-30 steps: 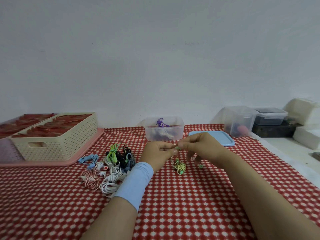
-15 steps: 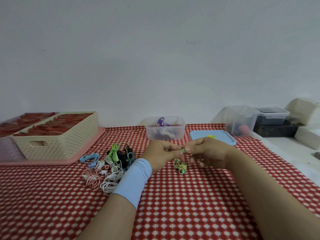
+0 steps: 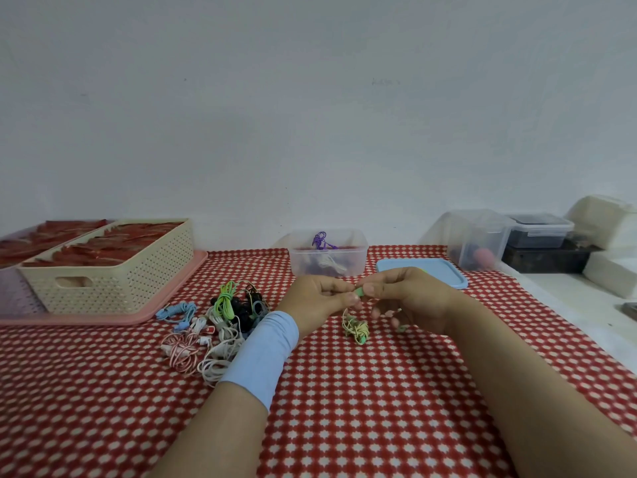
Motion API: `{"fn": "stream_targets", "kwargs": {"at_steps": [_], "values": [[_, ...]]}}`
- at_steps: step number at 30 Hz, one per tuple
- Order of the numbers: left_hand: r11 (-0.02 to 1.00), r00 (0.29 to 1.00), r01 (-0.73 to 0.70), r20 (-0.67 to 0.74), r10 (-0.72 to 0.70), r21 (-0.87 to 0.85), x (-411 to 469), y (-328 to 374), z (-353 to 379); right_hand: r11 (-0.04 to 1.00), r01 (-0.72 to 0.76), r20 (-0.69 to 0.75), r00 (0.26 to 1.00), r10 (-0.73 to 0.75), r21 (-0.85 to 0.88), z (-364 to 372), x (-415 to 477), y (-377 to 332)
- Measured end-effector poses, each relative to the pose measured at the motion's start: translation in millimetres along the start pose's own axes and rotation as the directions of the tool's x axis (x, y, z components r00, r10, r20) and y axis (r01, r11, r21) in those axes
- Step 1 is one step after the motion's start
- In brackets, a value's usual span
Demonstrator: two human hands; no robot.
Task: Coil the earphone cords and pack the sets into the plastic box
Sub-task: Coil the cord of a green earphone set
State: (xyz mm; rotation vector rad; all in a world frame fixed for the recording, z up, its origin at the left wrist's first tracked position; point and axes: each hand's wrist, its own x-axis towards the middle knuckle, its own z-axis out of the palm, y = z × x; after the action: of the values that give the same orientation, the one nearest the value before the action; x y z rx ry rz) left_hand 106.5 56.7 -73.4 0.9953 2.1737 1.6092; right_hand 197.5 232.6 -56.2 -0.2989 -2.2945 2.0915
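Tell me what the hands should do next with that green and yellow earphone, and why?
Probably keep winding. Both the left hand and the right hand pinch the green plug end, while the yellow-green earphone cord hangs down in a loose bundle to the checked tablecloth. It looks too untidy yet for the clear plastic box.

My tablecloth (image 3: 379, 391) is red with a white dotted pattern. I wear a pale blue wristband (image 3: 262, 353). The cord bundle (image 3: 356, 328) under my fingers is yellowish with green bits. In the pile (image 3: 220, 322) I see lime green, black, white, light blue and red-and-white striped cords. A purple cord (image 3: 322, 240) shows in the clear box (image 3: 355, 260); the lid (image 3: 448, 270) is light blue, the basket (image 3: 113, 284) cream, the tray (image 3: 103, 317) pink.
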Motion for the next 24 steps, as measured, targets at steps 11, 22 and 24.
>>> {"fn": "stream_targets", "kwargs": {"at_steps": [11,22,24], "values": [[0.998,0.992,0.009,-0.127,-0.001,0.060,0.1,3.9,8.2,0.978,0.088,-0.102,0.989,-0.108,-0.188,0.8,-6.0,-7.1],[0.966,0.991,0.042,-0.137,-0.006,0.256,-0.3,0.2,0.3,0.827,-0.005,-0.219,0.965,-0.143,-0.562,-11.0,-8.9,-12.1],[0.895,0.993,0.078,-0.110,-0.033,0.440,-1.3,0.6,-5.5,0.734,-0.064,-0.194,0.977,-0.093,-0.676,-16.9,-11.3,-13.4]]}}
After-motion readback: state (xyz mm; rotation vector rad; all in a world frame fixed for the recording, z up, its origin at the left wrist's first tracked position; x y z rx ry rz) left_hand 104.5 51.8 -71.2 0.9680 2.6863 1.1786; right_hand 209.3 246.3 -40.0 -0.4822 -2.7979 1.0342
